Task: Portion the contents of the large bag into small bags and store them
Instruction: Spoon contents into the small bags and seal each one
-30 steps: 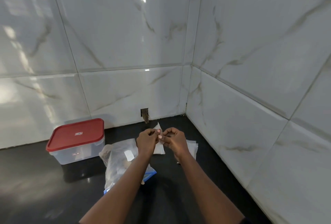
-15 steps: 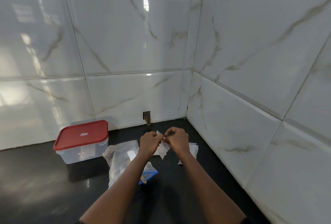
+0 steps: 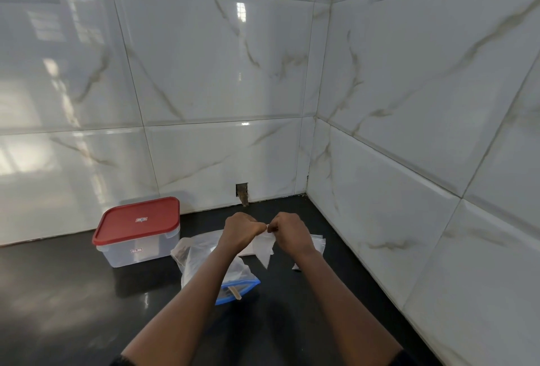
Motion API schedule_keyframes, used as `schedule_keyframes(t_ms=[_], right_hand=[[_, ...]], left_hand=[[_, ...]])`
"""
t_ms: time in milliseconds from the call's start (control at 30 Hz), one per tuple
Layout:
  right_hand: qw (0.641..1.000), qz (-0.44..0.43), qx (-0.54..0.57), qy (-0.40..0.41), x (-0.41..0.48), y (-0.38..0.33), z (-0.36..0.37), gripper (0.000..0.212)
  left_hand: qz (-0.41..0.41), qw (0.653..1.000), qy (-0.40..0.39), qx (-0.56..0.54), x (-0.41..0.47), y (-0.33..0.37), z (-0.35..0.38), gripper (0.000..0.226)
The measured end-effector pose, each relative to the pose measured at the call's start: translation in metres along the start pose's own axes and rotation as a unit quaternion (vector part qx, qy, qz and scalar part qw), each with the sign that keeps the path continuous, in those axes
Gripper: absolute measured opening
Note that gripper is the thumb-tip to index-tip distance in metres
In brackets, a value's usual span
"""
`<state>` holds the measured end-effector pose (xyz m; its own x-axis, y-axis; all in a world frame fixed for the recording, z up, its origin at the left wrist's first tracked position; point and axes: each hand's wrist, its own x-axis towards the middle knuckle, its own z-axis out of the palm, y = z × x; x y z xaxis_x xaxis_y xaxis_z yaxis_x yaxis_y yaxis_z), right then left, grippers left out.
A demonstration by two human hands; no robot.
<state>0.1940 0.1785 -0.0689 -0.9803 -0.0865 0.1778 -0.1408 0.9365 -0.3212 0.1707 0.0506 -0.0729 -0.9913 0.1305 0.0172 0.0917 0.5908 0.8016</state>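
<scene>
**Small bag (image 3: 264, 250) now hangs down from our two hands**

We hold the small bag in the air just above the bench (image 3: 58, 292), near the corner of the tiled walls (image 3: 380, 161). Our left hand (image 3: 240, 231) and right hand (image 3: 289, 232) are side by side, nearly touching. Each grip is closed tight. The fingers are curled in and pinch the top edge of the thin bag. Neither hand holds anything else.

A moment ago a corner of the bag poked up above our knuckles. Now the bag hangs down below our hands, a little crumpled. We think we have found the top edge and are pulling it apart to open the mouth. We cannot tell if it is open yet. It looks empty.

The large bag (image 3: 201, 257) lies on the bench under our left arm, with its blue zip end (image 3: 248, 285) toward us. Spare small bags (image 3: 317, 244) lie flat by our right wrist. The box (image 3: 137, 248) with the red lid (image 3: 137, 219) sits shut to the left, near the wall. So this bag is not filled yet, and storing comes later.
</scene>
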Motion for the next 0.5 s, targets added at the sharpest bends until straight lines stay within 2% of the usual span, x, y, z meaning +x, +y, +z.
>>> schedule_keyframes(t_ms=[67, 133, 200, 267, 333, 500], right_hand=[[1.000, -0.012, -0.013, 0.005, 0.000, -0.001, 0.002, 0.031], [1.000, -0.011, 0.014, 0.009, -0.001, -0.002, 0.004, 0.033], [0.997, 0.003, 0.071, 0.020, -0.001, -0.002, 0.004, 0.035], [0.991, 0.031, 0.126, 0.034, -0.003, -0.002, 0.002, 0.038], [0.987, 0.047, 0.152, 0.033, -0.003, -0.001, 0.001, 0.038], [0.984, 0.041, 0.174, -0.009, -0.003, -0.003, 0.001, 0.041]], left_hand=[[0.011, 1.000, 0.010, -0.012, -0.002, -0.001, 0.001, 0.024], [0.033, 0.996, 0.011, -0.082, -0.008, 0.000, 0.002, 0.020], [0.066, 0.992, -0.038, -0.098, -0.013, -0.002, 0.001, 0.030], [0.101, 0.992, -0.077, -0.007, -0.013, -0.009, 0.000, 0.060], [0.134, 0.980, -0.090, 0.117, -0.012, -0.011, 0.000, 0.079], [0.176, 0.960, -0.062, 0.210, -0.007, -0.022, 0.005, 0.087]])
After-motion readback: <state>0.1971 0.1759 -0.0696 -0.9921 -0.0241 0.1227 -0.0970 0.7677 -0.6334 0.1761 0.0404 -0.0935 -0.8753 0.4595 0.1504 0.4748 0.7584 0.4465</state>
